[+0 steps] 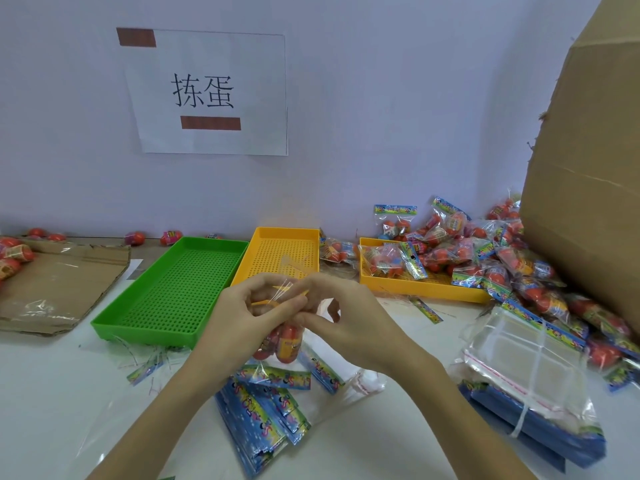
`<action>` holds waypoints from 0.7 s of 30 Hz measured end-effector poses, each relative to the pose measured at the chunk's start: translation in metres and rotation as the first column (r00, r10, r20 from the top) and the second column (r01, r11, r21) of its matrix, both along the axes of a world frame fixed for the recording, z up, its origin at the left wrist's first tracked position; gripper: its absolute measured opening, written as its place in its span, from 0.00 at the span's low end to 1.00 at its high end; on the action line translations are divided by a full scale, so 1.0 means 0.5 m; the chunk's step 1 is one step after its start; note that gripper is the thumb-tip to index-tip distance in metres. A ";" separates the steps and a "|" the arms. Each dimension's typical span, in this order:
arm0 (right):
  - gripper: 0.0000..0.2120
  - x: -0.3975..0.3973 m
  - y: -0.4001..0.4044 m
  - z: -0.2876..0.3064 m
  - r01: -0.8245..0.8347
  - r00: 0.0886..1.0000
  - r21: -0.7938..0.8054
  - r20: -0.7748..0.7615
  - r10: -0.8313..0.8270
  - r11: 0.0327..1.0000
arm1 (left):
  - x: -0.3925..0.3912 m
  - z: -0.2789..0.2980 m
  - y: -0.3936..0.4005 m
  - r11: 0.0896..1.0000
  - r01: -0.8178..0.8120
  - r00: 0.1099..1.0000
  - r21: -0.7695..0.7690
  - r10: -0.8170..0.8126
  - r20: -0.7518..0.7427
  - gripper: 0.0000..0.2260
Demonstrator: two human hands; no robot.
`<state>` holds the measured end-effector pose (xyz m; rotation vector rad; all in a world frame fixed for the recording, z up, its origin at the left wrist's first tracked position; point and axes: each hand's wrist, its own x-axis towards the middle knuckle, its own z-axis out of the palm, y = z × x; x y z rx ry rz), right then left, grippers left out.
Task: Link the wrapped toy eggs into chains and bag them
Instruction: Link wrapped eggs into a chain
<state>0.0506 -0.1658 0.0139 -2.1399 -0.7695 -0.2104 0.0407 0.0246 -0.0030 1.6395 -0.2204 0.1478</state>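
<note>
With the left hand [242, 313] and right hand [343, 313] both pinching the clear wrapper ends [289, 289] together, the red eggs [282, 341] dangle just below the fingers, so a slipped pinch would likely drop them onto the bags [266, 414] underneath.

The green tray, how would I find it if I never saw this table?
Look below the paper sign taped to the wall, down to the white table. The green tray lies there, left of the hands, its long side against a yellow tray. It is the only green one, and nothing shows inside it, while the far yellow tray holds bagged eggs.
</note>
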 end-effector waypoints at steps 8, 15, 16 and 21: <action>0.09 0.059 -0.047 0.004 0.364 0.927 0.281 -0.015 -0.375 0.888 | 0.012 -0.003 0.013 0.999 -0.024 1.000 0.033 0.024 0.005 0.15; 0.21 0.157 -0.114 -0.073 0.776 0.542 -0.393 0.016 -0.840 0.493 | 0.013 -0.007 0.012 0.999 -0.042 0.999 0.029 0.042 -0.008 0.14; 0.20 0.164 -0.116 -0.077 0.792 0.539 -0.356 0.024 -0.842 0.496 | 0.013 -0.006 0.012 0.999 -0.041 0.999 0.035 0.042 -0.007 0.13; 0.18 0.182 -0.108 -0.057 0.810 0.584 -0.015 -0.072 -0.808 0.586 | 0.011 -0.002 0.010 0.998 -0.037 0.999 0.043 0.038 -0.009 0.14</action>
